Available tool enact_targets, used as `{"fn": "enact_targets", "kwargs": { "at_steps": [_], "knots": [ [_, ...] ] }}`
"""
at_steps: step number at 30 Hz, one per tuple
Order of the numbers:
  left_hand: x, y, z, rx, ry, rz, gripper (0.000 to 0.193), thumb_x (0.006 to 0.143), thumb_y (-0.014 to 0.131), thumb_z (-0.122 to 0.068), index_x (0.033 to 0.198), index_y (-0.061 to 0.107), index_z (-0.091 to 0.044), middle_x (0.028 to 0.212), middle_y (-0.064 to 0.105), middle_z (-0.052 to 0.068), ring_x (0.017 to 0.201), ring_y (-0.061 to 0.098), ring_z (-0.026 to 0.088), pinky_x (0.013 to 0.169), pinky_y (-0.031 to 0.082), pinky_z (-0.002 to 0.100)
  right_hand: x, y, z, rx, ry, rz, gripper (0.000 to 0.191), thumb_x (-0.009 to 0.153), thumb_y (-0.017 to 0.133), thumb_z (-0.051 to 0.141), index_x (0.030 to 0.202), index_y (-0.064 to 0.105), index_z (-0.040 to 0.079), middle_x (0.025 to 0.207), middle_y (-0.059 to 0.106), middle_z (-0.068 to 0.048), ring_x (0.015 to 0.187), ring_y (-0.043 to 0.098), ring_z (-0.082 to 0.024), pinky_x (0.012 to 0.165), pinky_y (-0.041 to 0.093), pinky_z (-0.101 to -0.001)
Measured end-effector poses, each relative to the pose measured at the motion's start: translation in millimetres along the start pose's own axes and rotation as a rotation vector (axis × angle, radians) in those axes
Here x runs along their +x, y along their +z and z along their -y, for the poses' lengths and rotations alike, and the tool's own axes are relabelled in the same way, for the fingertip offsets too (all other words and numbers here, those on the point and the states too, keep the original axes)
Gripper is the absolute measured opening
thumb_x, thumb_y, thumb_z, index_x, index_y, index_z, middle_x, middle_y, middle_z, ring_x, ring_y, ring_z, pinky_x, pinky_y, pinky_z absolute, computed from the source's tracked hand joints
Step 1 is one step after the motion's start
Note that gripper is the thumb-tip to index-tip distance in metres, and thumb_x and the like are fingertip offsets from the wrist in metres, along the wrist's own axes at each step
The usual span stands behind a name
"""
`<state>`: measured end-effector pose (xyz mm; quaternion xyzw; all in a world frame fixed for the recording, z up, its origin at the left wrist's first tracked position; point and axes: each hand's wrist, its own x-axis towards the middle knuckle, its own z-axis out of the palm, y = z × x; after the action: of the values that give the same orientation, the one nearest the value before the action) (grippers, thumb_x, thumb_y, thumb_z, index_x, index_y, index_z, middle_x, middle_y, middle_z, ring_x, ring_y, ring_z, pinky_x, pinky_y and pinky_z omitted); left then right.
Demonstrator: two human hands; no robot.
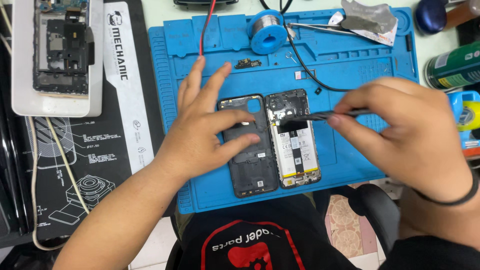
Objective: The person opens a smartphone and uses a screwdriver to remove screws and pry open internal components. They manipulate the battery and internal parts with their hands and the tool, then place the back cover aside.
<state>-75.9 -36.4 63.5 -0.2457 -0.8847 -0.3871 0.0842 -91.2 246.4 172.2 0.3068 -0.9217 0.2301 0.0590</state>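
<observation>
Your left hand point(207, 127) lies open, fingers spread, fingertips resting on the removed black back cover point(250, 165) on the blue repair mat point(350, 80). Just beside it, touching edges, sits the opened phone point(294, 140), battery exposed. Your right hand point(410, 135) is pinched on a black brush point(315, 117), bristle end over the phone's upper section.
</observation>
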Motion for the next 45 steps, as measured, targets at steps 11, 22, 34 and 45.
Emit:
{"fn": "enact_targets", "kwargs": {
  "at_steps": [11, 22, 34, 45],
  "knots": [
    [1, 2, -4, 0.023, -0.015, 0.078, 0.023, 0.08, 0.086, -0.04, 0.077, 0.082, -0.018, 0.162, 0.041, 0.016, 0.155, 0.01, 0.05, 0.124, 0.01, 0.065, -22, 26, -3, 0.151, 0.274, -0.104, 0.015, 0.084, 0.083, 0.006, 0.091, 0.071, 0.0, 0.083, 0.072, -0.008, 0.07, 0.066, -0.014, 0.06, 0.049, -0.025],
    [1, 3, 0, 0.075, 0.015, 0.034, 0.027, 0.085, 0.083, -0.045, 0.089, 0.085, -0.018, 0.159, 0.043, 0.021, 0.154, 0.012, 0.053, 0.123, 0.005, 0.07, -9, 15, -28, -0.061, 0.101, 0.006, 0.014, 0.089, 0.081, 0.01, 0.093, 0.07, 0.003, 0.088, 0.072, -0.01, 0.081, 0.073, -0.023, 0.07, 0.056, -0.0311],
    [-1, 0, 2, 0.086, 0.003, -0.046, 0.034, 0.084, 0.087, -0.041, 0.103, 0.082, -0.014, 0.157, 0.044, 0.025, 0.153, 0.015, 0.055, 0.124, 0.011, 0.068, 27, 5, -1, -0.345, -0.165, 0.304, 0.034, 0.085, 0.071, 0.017, 0.117, 0.066, 0.008, 0.079, 0.06, -0.009, 0.077, 0.064, -0.034, 0.065, 0.052, -0.0452],
    [-1, 3, 4, 0.092, 0.008, -0.05, 0.02, 0.087, 0.084, -0.035, 0.097, 0.083, -0.017, 0.155, 0.048, 0.024, 0.151, 0.018, 0.057, 0.123, 0.013, 0.07, 22, -1, -7, -0.401, 0.004, 0.377, 0.029, 0.092, 0.076, 0.025, 0.117, 0.072, 0.013, 0.081, 0.063, -0.006, 0.081, 0.065, -0.029, 0.067, 0.052, -0.0415]
  ]
}}
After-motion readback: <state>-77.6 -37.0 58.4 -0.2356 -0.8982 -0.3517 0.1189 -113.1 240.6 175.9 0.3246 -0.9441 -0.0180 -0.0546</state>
